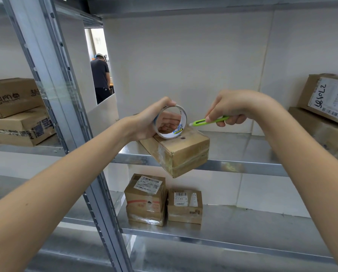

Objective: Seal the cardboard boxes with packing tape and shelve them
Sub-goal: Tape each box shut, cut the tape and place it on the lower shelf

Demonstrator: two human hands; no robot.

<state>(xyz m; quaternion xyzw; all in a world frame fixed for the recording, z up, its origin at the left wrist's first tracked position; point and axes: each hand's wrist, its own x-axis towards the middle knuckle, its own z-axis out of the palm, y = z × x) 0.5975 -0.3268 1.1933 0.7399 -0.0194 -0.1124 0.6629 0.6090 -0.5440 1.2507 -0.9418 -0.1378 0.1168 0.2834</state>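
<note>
Tape roll (172, 122) is gripped by the left hand (148, 122), thumb over the top of the ring and fingers curled through its core, and is held against the top of a small cardboard box (183, 152). This box is set at an angle on the middle metal shelf (242, 165), with 1 corner overhanging the front edge; clear tape is seen wrapped around its sides. A green utility knife (207, 121) is pinched in the right hand (234, 108), fingers closed round the handle, its tip pointed at the right side of the roll, just beside it. On the lower shelf (232, 238), 2 stacks of labelled boxes (164, 199) are stood side by side. Larger cartons are stacked at the far left (17, 110) and far right (325, 112). A person in dark clothing (101, 75) is seen through a gap behind the racking.
</note>
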